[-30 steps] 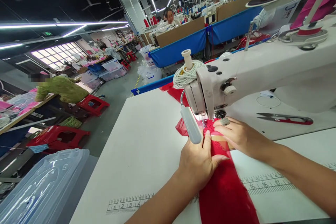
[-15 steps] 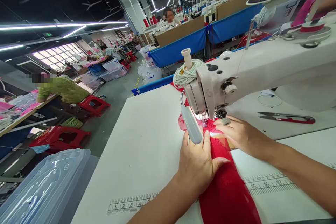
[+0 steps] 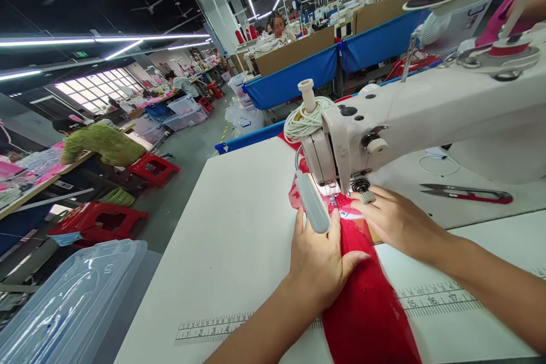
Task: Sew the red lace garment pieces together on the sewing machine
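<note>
A strip of red fabric (image 3: 371, 307), sheer and lacy toward its far end, runs under the presser foot (image 3: 333, 200) of a white sewing machine (image 3: 409, 119). My left hand (image 3: 318, 267) lies on the fabric's left edge in front of the foot, open, with its thumb stretched across the cloth. A pale oblong lamp (image 3: 313, 205) hides some of its fingers. To the right of the foot, my right hand (image 3: 401, 222) rests with fingers extended on the fabric's edge; the machine's tension knob (image 3: 367, 197) covers part of them.
Red-handled thread snips (image 3: 469, 193) lie on the white table (image 3: 230, 227), right of my right hand. Ruler markings (image 3: 213, 327) run along its front. A clear plastic bin (image 3: 72, 301) stands at lower left, with red stools (image 3: 96, 222) beyond. Co-workers sit at other tables.
The view has shifted slightly. Both hands keep almost the same place, and the fabric's near end sits a little farther left. More white shows between the fabric and my right fingertips.
</note>
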`<state>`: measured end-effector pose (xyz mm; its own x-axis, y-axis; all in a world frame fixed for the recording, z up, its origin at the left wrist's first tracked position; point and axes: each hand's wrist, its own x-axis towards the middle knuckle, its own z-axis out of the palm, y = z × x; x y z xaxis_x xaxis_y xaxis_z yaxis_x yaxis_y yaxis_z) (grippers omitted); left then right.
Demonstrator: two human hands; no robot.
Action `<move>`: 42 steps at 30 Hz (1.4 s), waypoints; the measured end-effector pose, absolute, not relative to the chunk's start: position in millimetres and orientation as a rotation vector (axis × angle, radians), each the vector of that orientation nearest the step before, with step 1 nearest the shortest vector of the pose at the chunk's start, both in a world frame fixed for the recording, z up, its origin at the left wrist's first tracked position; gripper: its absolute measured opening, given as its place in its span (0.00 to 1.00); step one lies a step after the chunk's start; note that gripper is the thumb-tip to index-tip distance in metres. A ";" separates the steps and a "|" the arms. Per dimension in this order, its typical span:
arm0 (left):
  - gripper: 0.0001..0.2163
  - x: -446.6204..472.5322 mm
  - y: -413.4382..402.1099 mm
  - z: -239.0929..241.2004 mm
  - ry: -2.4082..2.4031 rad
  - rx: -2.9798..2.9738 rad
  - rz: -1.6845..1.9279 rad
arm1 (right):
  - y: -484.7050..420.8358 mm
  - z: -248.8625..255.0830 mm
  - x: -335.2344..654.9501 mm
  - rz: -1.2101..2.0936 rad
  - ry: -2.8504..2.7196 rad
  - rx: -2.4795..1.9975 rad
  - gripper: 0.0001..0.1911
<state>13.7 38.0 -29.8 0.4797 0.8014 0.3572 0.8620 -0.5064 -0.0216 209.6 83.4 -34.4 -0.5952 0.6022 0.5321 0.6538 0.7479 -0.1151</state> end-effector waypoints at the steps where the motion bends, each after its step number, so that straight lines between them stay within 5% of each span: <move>1: 0.37 13.5 38.7 -29.4 -1.438 -2.546 -0.476 | 82.2 -33.8 209.2 -0.170 -2.386 -0.933 0.16; 32: 0.34 14.0 35.6 -26.9 -1.302 -2.593 -0.302 | 81.4 -38.8 208.1 -0.049 -2.444 -0.891 0.19; 42: 0.15 15.3 39.8 -26.8 -1.397 -2.605 -0.414 | 82.0 -38.4 205.8 -0.014 -2.439 -0.935 0.17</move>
<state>15.3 39.8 -26.8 0.5265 0.7902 0.3136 0.8336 -0.5523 -0.0077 205.8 82.0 -38.4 -0.6244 0.6197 0.4754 0.6252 0.7614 -0.1713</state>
